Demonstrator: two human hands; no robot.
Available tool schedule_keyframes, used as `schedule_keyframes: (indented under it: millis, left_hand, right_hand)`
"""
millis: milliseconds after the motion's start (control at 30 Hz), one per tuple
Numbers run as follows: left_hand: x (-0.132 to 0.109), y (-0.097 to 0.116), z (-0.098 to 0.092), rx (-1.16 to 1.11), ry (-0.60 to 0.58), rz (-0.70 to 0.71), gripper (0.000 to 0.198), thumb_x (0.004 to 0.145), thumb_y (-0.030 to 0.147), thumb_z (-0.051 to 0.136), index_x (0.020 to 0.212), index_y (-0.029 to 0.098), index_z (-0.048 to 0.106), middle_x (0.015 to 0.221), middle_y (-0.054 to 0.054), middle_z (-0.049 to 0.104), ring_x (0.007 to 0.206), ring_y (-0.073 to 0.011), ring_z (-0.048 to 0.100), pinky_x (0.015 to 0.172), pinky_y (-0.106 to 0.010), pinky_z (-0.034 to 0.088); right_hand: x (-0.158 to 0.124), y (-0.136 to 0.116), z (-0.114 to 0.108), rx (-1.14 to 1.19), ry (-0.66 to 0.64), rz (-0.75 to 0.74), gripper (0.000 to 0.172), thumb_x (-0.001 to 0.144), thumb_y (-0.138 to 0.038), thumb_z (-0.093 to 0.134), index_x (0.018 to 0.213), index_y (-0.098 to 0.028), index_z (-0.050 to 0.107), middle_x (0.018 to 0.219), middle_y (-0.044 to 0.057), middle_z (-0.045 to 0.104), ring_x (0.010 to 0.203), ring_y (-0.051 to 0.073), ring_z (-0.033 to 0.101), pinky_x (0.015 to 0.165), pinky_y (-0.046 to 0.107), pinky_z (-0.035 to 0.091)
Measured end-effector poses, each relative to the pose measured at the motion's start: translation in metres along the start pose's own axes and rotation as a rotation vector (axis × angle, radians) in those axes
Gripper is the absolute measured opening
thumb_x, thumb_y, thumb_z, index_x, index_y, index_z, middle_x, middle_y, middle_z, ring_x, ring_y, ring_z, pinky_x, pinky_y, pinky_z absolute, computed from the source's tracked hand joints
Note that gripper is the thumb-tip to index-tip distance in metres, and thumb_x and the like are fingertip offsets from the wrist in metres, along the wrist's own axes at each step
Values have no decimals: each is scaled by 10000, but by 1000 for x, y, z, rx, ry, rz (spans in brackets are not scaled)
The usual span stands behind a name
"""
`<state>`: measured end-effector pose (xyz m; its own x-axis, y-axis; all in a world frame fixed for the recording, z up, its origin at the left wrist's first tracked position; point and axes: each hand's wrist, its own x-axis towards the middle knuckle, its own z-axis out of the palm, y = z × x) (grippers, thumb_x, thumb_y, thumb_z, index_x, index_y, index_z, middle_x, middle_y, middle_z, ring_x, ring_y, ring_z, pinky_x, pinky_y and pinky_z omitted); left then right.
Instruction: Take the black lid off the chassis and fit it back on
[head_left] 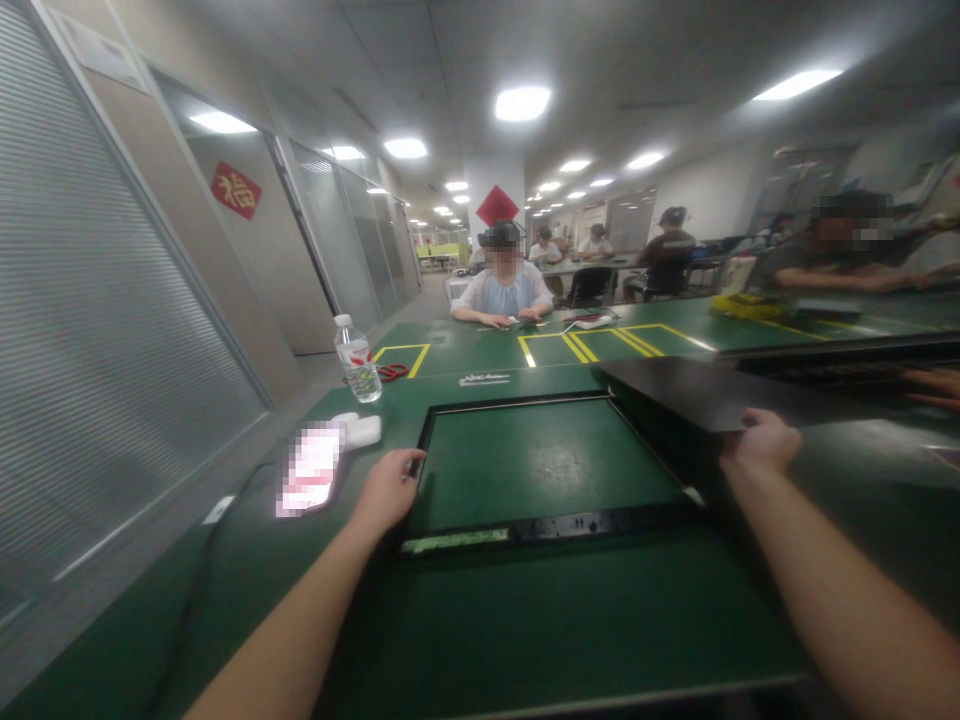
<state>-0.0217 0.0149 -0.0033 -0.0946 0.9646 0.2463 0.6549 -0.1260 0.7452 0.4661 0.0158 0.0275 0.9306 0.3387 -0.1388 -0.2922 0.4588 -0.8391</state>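
A thin black rectangular frame point(600, 523) lies on the green table, and the tabletop shows through its middle. My left hand point(390, 490) is closed at the frame's left side, thumb and fingers pinching the edge. To the right, a dark flat panel point(675, 392) is raised and tilted, its far left corner near the frame's upper right corner. My right hand point(765, 440) grips this panel by its near edge, and some of the fingers are hidden. A pale greenish strip point(457, 541) shows along the left part of the frame's near bar.
Left of the frame are a lit phone point(311, 470), a white case point(364, 431), a water bottle point(358, 362) and red-handled scissors point(393, 372). Small white pieces point(484, 379) lie beyond the frame. A person point(504, 285) sits opposite; another person's hand point(934, 385) is at far right.
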Motion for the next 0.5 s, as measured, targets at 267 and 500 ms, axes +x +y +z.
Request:
schedule_keyframes:
  millis: [267, 500]
  left_hand:
    - [-1, 1, 1, 39, -1, 20, 400, 586, 32, 587, 878, 222, 782, 932, -106, 720, 926, -317, 664, 932, -396, 456]
    - [0, 2, 6, 178, -19, 40, 444, 639, 5, 537, 963, 197, 771, 1052, -118, 732, 1001, -292, 666, 961, -367, 468]
  right_hand:
    - [4, 14, -1, -29, 11, 28, 214, 621, -74, 547, 763, -208, 458, 881, 27, 571, 835, 173, 616, 701, 281, 521]
    - [22, 32, -8, -1, 52, 122, 186, 658, -73, 556, 787, -199, 512, 901, 26, 617, 807, 167, 622, 666, 278, 528]
